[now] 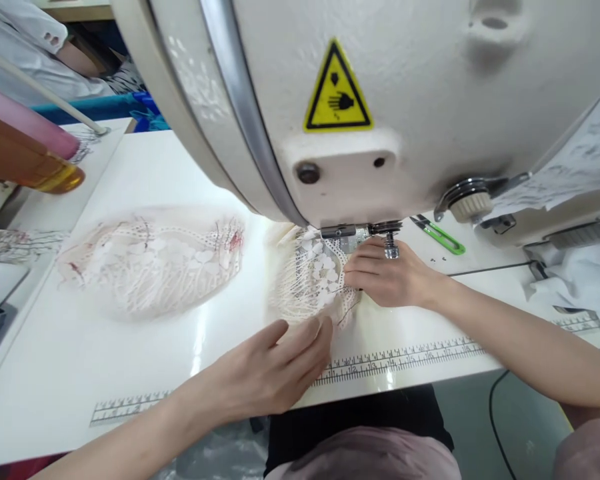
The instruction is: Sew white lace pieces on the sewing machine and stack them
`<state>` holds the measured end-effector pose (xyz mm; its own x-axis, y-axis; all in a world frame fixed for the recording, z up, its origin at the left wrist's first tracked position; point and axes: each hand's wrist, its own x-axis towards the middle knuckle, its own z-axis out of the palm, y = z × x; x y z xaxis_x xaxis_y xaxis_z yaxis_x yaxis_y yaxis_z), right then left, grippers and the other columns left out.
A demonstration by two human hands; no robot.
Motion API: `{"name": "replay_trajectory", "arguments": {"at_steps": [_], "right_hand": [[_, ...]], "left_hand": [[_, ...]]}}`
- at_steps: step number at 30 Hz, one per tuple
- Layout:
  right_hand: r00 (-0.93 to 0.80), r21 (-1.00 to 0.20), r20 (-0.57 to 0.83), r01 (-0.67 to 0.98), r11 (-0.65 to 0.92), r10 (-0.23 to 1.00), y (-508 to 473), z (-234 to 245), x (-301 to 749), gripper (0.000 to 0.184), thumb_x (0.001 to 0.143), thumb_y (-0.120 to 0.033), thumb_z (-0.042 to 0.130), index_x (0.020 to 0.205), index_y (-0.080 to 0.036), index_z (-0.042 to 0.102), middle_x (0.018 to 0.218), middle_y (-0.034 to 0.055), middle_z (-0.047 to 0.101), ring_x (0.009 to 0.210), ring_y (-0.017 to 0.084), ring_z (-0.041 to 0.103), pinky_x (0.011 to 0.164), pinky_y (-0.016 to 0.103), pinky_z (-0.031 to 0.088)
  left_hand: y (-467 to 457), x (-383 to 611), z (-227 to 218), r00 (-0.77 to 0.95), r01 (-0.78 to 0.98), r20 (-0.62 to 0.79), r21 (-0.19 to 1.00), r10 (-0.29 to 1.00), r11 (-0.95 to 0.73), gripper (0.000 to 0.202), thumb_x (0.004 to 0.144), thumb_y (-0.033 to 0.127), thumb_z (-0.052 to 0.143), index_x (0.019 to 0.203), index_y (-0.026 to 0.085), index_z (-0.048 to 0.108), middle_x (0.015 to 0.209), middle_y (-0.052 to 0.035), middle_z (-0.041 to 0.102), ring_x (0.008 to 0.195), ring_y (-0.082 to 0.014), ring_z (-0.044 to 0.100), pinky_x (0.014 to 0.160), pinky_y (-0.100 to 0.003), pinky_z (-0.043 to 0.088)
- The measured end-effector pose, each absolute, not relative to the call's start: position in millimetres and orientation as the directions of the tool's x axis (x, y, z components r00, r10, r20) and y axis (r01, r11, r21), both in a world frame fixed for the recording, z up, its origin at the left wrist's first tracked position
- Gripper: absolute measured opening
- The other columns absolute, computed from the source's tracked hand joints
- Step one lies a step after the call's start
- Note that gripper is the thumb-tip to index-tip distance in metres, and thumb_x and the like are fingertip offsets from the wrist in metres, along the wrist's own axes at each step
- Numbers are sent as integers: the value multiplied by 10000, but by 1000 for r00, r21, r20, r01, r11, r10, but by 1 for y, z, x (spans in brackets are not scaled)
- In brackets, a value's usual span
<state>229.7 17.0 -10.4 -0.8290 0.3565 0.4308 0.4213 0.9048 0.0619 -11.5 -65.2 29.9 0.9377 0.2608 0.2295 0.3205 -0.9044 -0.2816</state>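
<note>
Here's the white sewing machine head (420, 160), a big painted body filling the upper middle and blocking much of the bench behind it. On its face sits a yellow triangular warning sticker with a black hand printed on it (339, 120). Below, a pale openwork lace piece with white petal shapes (310, 280) lies on the glossy white bench (145, 163), its far edge under the machine's metal parts.

The right hand (393, 275) is on that lace's right edge, fingers bent right beside the shiny metal screw post (391, 245) — the hardware covers part of the fingers, so whether this grip is pinched together or merely pressing, I can't tell. The left hand (285, 370) is at the lace's near edge, fingers curled; its grip, clamped or loose, can't be made out either.

Now the surroundings! Left of the machine lies a second pale lace piece with reddish patches (155, 267), well apart from both hands. Green-handled thread snips (445, 240) rest beyond the right hand, and a black-marked ruler strip (400, 360) runs along the near edge, the left forearm crossing it. Far left, an amber see-through cylinder (35, 160) lies beside a pink cylinder (30, 123) — and past those, a co-worker's white sleeve (23, 23).
</note>
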Motion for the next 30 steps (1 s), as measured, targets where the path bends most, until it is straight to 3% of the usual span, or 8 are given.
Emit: {"name": "replay_trajectory", "arguments": {"at_steps": [3, 6, 8, 11, 15, 23, 27, 30], "right_hand": [[-818, 13, 442, 418, 909, 370, 16, -6, 231, 297, 756, -20, 399, 808, -207, 623, 825, -30, 659, 727, 117, 472, 658, 284, 323], [-816, -36, 439, 401, 915, 375, 15, -2, 232, 220, 812, -162, 418, 884, -194, 623, 839, -1, 654, 708, 135, 461, 655, 296, 323], [-813, -50, 433, 409, 911, 389, 14, -1, 231, 203, 853, -258, 437, 917, -185, 615, 829, 13, 643, 721, 145, 466, 663, 302, 329], [-803, -34, 445, 427, 904, 396, 15, -2, 229, 182, 901, -246, 436, 896, -186, 608, 826, 10, 644, 747, 141, 489, 676, 297, 341], [-815, -25, 436, 414, 910, 382, 18, -3, 229, 225, 916, -144, 396, 876, -195, 612, 865, -1, 662, 780, 126, 519, 704, 293, 367], [-836, -70, 417, 362, 930, 356, 21, -3, 231, 171, 905, -192, 453, 844, -202, 612, 909, -4, 676, 885, 147, 565, 809, 326, 417], [-830, -45, 471, 315, 948, 298, 22, -7, 233, 137, 897, -171, 471, 876, -208, 601, 928, -21, 682, 909, 137, 587, 832, 332, 431], [-798, -91, 528, 286, 954, 290, 23, -10, 233, 78, 890, -214, 529, 942, -190, 582, 977, 2, 684, 955, 156, 594, 795, 330, 458]], "left_hand": [[-74, -15, 27, 868, 451, 316, -180, 383, -874, 250, 868, 56, 499, 1048, 153, 643, 1070, -91, 699, 951, -201, 650, 640, -274, 521], [-67, -15, 37, 659, 681, 355, 92, 663, -726, 212, 934, 112, 415, 1050, 165, 584, 1008, -81, 698, 819, -171, 679, 589, -245, 536], [-57, -15, 49, 516, 778, 273, 249, 812, -577, 197, 983, 226, 367, 994, 183, 559, 918, -54, 689, 665, -141, 661, 482, -226, 485], [-40, -15, 58, 517, 782, 121, 337, 848, -525, 254, 979, 393, 395, 977, 190, 549, 815, -27, 677, 561, -141, 625, 438, -236, 434], [-24, -9, 48, 675, 683, 81, 307, 733, -663, 316, 949, 434, 452, 1118, 189, 558, 881, -40, 694, 658, -164, 654, 514, -252, 457], [-17, 6, 27, 749, 587, 325, 76, 577, -806, 284, 939, 384, 476, 865, 164, 640, 626, 1, 606, 508, -133, 545, 494, -259, 415], [-16, 4, 18, 769, 565, 386, -38, 510, -824, 187, 878, 87, 451, 870, 153, 626, 692, -13, 602, 559, -136, 518, 517, -267, 412], [-17, 2, 11, 750, 565, 469, -89, 467, -820, 178, 863, 30, 480, 835, 145, 614, 661, 2, 578, 551, -128, 486, 500, -272, 368]]}}
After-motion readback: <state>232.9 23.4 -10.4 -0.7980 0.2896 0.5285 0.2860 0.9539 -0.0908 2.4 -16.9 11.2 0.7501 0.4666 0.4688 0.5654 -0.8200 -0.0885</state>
